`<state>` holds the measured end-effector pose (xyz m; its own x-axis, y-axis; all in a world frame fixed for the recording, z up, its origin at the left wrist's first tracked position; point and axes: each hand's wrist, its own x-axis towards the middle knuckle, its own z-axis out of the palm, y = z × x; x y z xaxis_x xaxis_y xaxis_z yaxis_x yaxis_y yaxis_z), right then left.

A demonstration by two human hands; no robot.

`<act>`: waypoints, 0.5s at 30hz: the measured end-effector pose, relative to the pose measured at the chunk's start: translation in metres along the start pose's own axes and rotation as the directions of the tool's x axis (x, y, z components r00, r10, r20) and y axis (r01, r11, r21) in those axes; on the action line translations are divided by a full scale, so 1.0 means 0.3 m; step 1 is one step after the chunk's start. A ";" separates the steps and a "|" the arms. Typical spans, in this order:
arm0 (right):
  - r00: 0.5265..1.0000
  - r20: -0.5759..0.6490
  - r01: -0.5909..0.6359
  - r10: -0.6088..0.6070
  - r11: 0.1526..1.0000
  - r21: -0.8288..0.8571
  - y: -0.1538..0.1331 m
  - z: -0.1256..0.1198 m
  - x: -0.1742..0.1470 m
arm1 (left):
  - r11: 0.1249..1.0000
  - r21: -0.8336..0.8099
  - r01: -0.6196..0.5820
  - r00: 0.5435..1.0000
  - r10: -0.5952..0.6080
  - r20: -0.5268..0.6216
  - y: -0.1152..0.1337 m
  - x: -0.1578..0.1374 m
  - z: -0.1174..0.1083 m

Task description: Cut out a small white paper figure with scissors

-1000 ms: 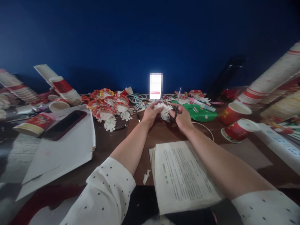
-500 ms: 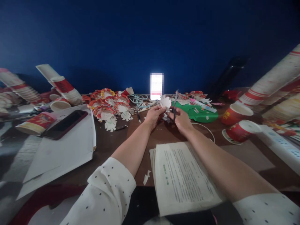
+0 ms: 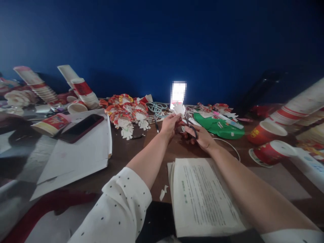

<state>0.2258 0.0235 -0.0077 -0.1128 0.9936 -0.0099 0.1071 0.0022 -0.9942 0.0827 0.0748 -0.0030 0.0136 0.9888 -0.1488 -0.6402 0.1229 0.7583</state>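
Note:
My left hand [image 3: 170, 125] pinches a small white paper cutout [image 3: 179, 108] with a jagged edge, held up before the bright screen. In my right hand [image 3: 201, 136] is a pair of scissors [image 3: 193, 130] with dark handles; its blades point up and left, close to the paper's right edge. Whether the blades touch the paper I cannot tell. Farther left lies a heap of red, yellow and white cut-paper pieces [image 3: 128, 113], some with white figure-shaped ends. Under my right forearm a printed booklet [image 3: 199, 199] rests at the table's front edge.
A lit phone-like screen [image 3: 178, 90] stands against the blue wall. To the right are a green sheet [image 3: 220, 126], red paper cups [image 3: 268, 133] and a white power strip [image 3: 310, 165]. On the left, a dark phone [image 3: 82, 128] lies on white sheets [image 3: 73, 165], near stacked cups [image 3: 84, 92].
The view has shifted, so the table things sit farther right. The scissors have turned from upright to leaning left toward the paper. Both hands keep their holds.

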 end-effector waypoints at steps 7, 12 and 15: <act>1.000 0.007 -0.005 0.006 0.997 -0.081 -0.012 0.000 -0.005 | 0.998 0.066 -0.003 1.000 0.003 -0.005 -0.010 0.017 -0.013; 1.000 0.011 0.001 0.000 0.997 -0.082 -0.014 -0.001 -0.004 | 0.996 0.093 -0.004 1.000 0.005 -0.004 -0.015 0.026 -0.018; 1.000 -0.002 0.020 -0.020 0.994 -0.107 -0.016 -0.001 -0.004 | 0.995 0.096 -0.014 1.000 0.013 0.008 -0.017 0.028 -0.019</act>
<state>0.2257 0.0222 -0.0028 -0.1133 0.9935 0.0102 0.2096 0.0340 -0.9772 0.0817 0.0819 -0.0118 0.0113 0.9910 -0.1334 -0.5637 0.1165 0.8177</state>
